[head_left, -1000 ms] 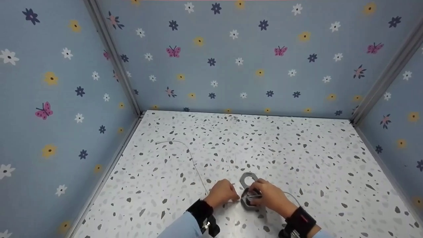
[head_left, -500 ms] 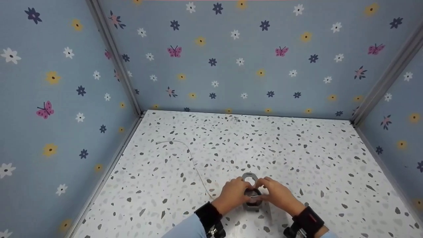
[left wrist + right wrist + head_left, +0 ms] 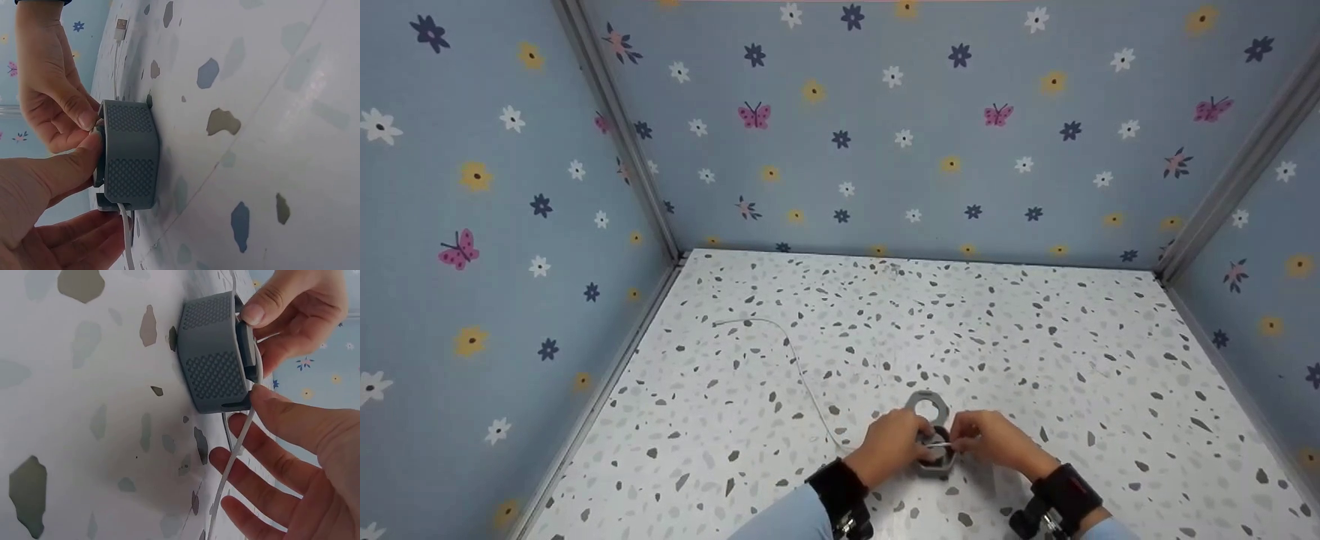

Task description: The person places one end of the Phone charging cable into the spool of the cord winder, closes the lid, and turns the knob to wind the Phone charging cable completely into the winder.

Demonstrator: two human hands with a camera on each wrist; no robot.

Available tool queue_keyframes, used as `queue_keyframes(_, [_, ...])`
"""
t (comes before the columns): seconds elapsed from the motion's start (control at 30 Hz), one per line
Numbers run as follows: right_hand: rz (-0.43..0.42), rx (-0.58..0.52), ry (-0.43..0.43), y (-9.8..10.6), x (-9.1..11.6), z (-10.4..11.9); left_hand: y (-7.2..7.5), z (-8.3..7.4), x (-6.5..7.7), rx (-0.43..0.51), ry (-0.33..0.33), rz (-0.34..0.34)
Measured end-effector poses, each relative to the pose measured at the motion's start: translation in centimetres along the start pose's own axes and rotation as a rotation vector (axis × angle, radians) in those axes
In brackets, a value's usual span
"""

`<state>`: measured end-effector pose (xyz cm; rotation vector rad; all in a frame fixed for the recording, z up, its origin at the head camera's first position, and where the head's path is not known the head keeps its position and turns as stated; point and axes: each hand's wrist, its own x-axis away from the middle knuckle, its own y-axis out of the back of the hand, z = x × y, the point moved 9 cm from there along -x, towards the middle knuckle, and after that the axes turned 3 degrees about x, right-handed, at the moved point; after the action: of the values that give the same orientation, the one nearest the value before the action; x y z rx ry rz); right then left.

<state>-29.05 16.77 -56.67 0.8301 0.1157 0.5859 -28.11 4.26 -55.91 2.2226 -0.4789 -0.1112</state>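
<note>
A grey hexagonal cable winder case (image 3: 132,152) with textured sides stands on the table, its open top showing a core (image 3: 246,346). Hinged out behind it lies its lid, a flat hexagonal ring (image 3: 924,395). My left hand (image 3: 889,442) grips the left side of the case, thumb on the core and fingers behind the wall. At the right rim my right hand (image 3: 994,441) pinches a white cable (image 3: 228,467) between thumb and index finger, the other fingers spread loosely. The cable crosses the core and leaves through gaps in the wall.
The cable's free length (image 3: 810,390) curves across the speckled white table (image 3: 1072,360) to the back left, ending in a USB plug (image 3: 121,28). Flower-patterned panels (image 3: 885,150) with metal corner posts (image 3: 619,127) enclose the table at the back and sides.
My left hand has come from left of the case onto its side. My right hand has shifted from over the opening to the right rim, with the cable.
</note>
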Motion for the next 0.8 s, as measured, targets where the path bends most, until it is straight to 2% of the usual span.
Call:
queue_keyframes(0.13, [-0.020,0.011,-0.020,0.2,0.0,0.2,-0.1,0.0,-0.1,0.026,0.015,0.006])
queue_keyframes(0.23, [-0.080,0.106,0.014,0.4,0.2,1.4,0.0,-0.1,-0.1,0.016,0.015,0.004])
queue_keyframes(0.3, [-0.147,0.242,0.081,0.4,0.4,2.7,0.1,-0.3,-0.1,0.001,0.002,-0.002])
queue_keyframes(0.47, [-0.362,0.682,0.314,-0.4,1.7,6.5,0.2,-0.5,-0.2,-0.022,-0.028,-0.015])
queue_keyframes(0.53, [-0.395,0.797,0.372,-0.9,2.1,7.3,0.2,-0.5,-0.2,-0.010,-0.029,-0.018])
queue_keyframes(0.6, [-0.374,0.846,0.396,-1.3,2.3,7.5,0.2,-0.5,-0.2,0.007,-0.026,-0.021])
queue_keyframes(0.67, [-0.310,0.836,0.401,-1.4,2.4,7.4,0.1,-0.4,-0.2,0.024,-0.026,-0.024])
queue_keyframes(0.73, [-0.228,0.764,0.397,-1.4,2.4,6.9,0.0,-0.4,-0.1,0.035,-0.024,-0.022])
queue_keyframes(0.8, [-0.148,0.636,0.395,-1.1,2.5,6.3,-0.1,-0.3,-0.1,0.046,-0.015,-0.012])
